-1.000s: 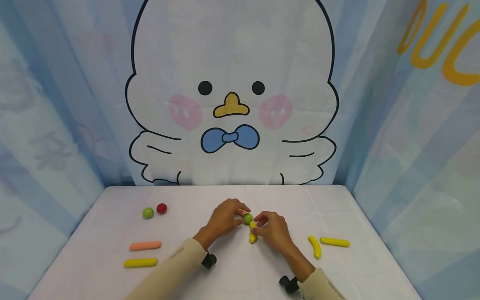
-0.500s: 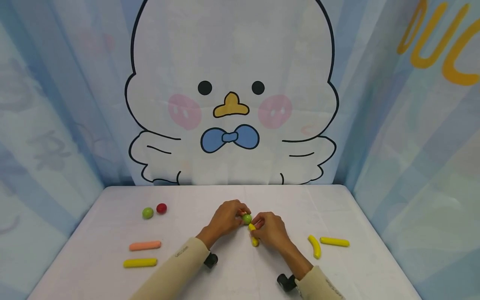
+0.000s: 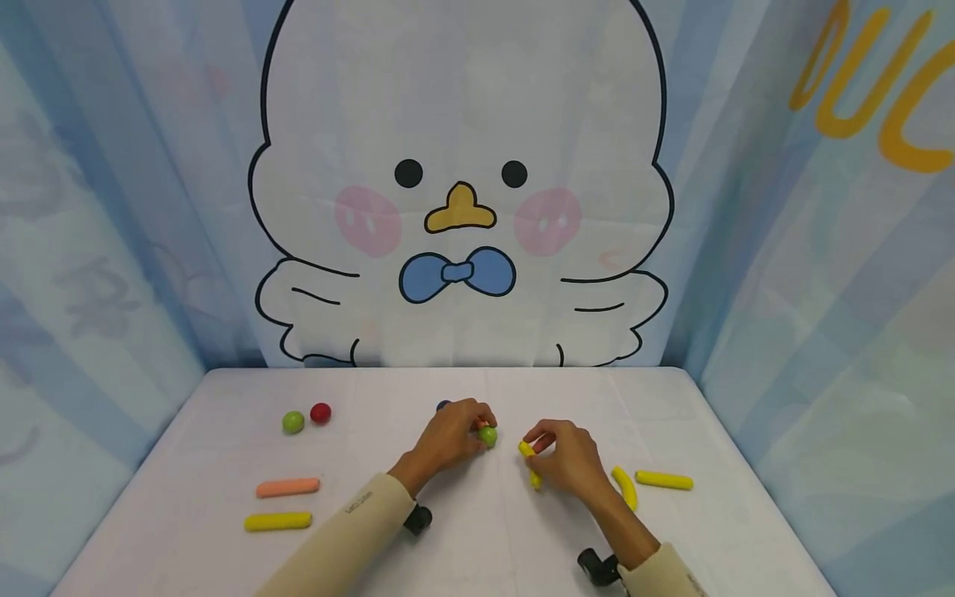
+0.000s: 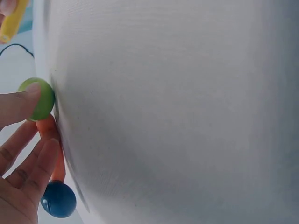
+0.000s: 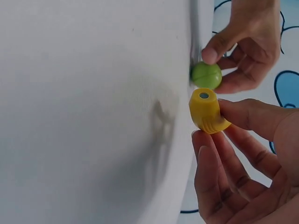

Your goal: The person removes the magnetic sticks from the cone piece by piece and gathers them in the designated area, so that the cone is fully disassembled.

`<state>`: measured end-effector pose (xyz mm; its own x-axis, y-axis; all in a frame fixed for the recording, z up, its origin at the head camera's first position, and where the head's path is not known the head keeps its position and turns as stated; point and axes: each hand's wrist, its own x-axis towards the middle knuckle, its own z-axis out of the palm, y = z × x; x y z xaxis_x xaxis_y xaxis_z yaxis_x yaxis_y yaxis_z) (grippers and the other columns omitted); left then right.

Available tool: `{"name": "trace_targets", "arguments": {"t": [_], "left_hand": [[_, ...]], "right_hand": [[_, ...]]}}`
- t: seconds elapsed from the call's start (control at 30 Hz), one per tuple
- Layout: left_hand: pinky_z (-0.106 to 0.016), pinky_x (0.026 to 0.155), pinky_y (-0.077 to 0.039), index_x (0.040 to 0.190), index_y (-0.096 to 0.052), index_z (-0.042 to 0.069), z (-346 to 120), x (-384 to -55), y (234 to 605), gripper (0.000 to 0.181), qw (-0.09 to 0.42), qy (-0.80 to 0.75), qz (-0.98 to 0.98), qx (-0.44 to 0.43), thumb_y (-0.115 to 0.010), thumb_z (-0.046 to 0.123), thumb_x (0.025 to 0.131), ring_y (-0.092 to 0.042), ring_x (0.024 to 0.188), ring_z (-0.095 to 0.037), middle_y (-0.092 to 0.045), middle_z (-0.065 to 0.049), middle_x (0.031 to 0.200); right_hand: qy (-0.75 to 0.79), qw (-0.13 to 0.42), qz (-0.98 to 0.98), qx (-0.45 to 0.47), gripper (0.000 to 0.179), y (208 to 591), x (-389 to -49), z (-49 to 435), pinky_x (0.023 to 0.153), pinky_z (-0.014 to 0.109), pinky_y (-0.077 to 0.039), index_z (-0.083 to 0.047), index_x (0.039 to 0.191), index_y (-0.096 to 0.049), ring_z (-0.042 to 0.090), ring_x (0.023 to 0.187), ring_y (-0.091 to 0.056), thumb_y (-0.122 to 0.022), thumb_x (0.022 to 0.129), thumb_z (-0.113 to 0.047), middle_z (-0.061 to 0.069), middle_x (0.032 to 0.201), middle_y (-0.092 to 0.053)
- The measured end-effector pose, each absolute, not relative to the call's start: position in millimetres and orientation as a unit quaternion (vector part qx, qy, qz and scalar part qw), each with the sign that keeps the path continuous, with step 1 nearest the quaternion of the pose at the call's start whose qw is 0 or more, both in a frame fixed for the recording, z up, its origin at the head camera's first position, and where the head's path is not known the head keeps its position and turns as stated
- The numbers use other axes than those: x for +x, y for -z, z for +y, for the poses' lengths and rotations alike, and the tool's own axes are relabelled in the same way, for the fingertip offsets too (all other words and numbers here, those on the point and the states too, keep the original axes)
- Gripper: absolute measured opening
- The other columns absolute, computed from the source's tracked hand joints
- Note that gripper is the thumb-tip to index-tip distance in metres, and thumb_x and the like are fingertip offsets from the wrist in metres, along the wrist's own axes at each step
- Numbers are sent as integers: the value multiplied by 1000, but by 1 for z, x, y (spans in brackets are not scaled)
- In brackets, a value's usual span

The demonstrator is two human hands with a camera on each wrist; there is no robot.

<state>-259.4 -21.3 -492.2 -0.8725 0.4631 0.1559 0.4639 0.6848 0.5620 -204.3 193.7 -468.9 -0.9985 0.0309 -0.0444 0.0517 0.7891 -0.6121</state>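
Note:
My left hand (image 3: 450, 433) pinches a green ball (image 3: 488, 437) between thumb and fingers, low over the table. In the left wrist view an orange stick (image 4: 60, 165) runs from that green ball to a dark blue ball (image 4: 60, 200), and fingers lie along the stick. My right hand (image 3: 570, 458) pinches a short, bent yellow stick (image 5: 204, 111), held tilted and apart from the green ball. A round grey metal-like spot shows in the end of the yellow stick.
At the table's left lie a green ball (image 3: 293, 422), a red ball (image 3: 320, 413), an orange stick (image 3: 288, 487) and a straight yellow stick (image 3: 278, 521). On the right are a curved yellow stick (image 3: 622, 485), partly behind my right forearm, and a straight yellow stick (image 3: 664, 480).
The bent yellow stick, close against the green ball a second ago, has moved right with my right hand, leaving a gap. My left hand stays nearly in place; the blue ball now shows behind it.

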Motion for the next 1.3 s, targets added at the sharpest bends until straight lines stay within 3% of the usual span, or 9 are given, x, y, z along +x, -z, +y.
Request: {"name": "trace_targets", "arguments": {"t": [0.27,0.57,0.77,1.07,1.3], "left_hand": [[-32,89,-56,106,-76,18,-21,-257,492,26,12,304,-917,-258,-89,9,85,-66,96,-16,-72,2,101],[-27,83,-55,98,-74,19,-22,-256,495,22,33,306,-912,-272,-91,15,84,-66,93,-13,-73,3,98],[-27,81,-54,93,-73,21,-21,-255,496,20,42,309,-910,-274,-91,21,85,-68,92,-15,-74,3,98],[-29,83,-54,96,-74,20,-21,-251,495,17,37,298,-913,-278,-85,11,87,-66,90,-13,-74,3,99],[-32,84,-51,104,-75,19,-22,-248,495,26,29,306,-909,-280,-80,3,84,-62,91,-14,-75,1,105]], "right_hand": [[332,1,942,47,22,463,-194,221,66,29,-47,-19,101,-79,18,79,-61,-89,84,-11,-2,91,-73],[315,2,946,73,25,462,-182,250,69,30,-46,-16,106,-79,18,73,-60,-89,84,-10,0,93,-73],[289,-3,953,88,26,465,-176,266,72,33,-44,-15,108,-80,20,80,-58,-89,84,-11,0,93,-74],[252,2,964,86,25,469,-170,275,81,43,-47,-12,106,-80,23,89,-61,-89,82,-9,0,92,-75],[238,9,968,81,27,474,-168,275,80,41,-51,-14,105,-82,20,90,-65,-91,79,-10,-2,93,-76]]}}
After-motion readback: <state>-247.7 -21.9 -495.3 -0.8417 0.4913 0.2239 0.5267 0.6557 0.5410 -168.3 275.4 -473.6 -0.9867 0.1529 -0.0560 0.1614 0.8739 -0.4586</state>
